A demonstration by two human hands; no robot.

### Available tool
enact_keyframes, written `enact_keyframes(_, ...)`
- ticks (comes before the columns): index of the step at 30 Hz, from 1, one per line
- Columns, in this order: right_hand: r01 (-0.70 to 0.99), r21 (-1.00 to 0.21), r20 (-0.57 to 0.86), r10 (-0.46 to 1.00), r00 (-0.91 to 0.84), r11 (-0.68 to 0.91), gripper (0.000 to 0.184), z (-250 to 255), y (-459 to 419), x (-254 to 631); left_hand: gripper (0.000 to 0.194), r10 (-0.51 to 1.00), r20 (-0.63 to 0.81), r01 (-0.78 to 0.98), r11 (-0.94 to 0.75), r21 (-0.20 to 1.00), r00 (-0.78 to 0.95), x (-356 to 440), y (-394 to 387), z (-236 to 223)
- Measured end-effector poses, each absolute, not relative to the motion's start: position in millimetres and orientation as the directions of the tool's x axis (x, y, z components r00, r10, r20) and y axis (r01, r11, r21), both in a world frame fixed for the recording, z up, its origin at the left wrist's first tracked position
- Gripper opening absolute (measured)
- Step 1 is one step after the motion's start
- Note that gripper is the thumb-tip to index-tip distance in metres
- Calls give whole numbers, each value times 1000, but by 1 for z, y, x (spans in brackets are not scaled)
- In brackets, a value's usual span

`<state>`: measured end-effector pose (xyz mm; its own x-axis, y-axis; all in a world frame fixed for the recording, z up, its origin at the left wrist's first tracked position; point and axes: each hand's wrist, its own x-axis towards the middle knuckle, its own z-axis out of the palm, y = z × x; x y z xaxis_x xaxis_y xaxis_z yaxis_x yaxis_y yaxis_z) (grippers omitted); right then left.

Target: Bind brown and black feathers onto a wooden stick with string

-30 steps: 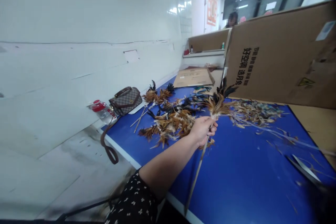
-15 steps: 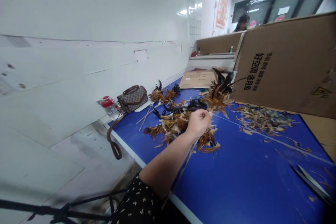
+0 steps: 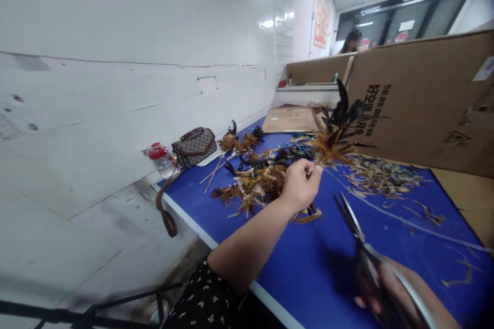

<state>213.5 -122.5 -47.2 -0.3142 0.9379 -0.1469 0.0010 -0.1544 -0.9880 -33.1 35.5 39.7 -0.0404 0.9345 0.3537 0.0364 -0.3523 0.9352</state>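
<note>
My left hand point(image 3: 301, 184) is pinched around the base of a feather bunch point(image 3: 332, 145), brown below with long black plumes standing up. From that base a thin white strip point(image 3: 380, 209) runs across to the right edge. My right hand point(image 3: 405, 282), low at the right and partly blurred, grips a pair of scissors point(image 3: 360, 240). Their blades are slightly apart and point toward the bunch without touching it. Beside and beneath my left wrist lies a pile of brown and black feathers point(image 3: 257, 185).
Two finished-looking feather bunches point(image 3: 241, 142) on sticks lie by a handbag point(image 3: 195, 148) and a red-lidded bottle point(image 3: 161, 158). Loose feather scraps point(image 3: 382, 176) spread before a large cardboard box point(image 3: 424, 108). Flat cardboard point(image 3: 287, 119) is at the back of the blue table point(image 3: 309, 267). A person point(image 3: 351, 42) is beyond.
The scissors, lying on the table at the right before, are now up in my right hand, which has come into view. My left hand and the feather bunch have shifted slightly right.
</note>
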Motion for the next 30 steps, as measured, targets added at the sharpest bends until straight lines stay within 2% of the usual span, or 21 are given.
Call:
enact_keyframes(2,21,-984,-170,879,-445,-179,76,-26,-124,190,34,912,408,77,-404,911,-41,-29,30,38)
enact_keyframes(7,-139,-953,-217,924,-314,-271,82,12,-129,153,25,861,508,193,-493,849,-37,-27,18,34)
enact_keyframes(18,-295,-922,-179,952,-248,-250,77,12,-124,143,17,771,636,320,-607,727,18,-18,-7,32)
enact_keyframes(23,-316,-911,-223,961,-166,-266,78,20,-131,139,14,756,653,327,-629,705,44,-13,-15,29)
enact_keyframes(30,-314,-914,-233,966,-116,-258,74,23,-142,141,14,799,598,321,-584,746,65,-15,-18,28)
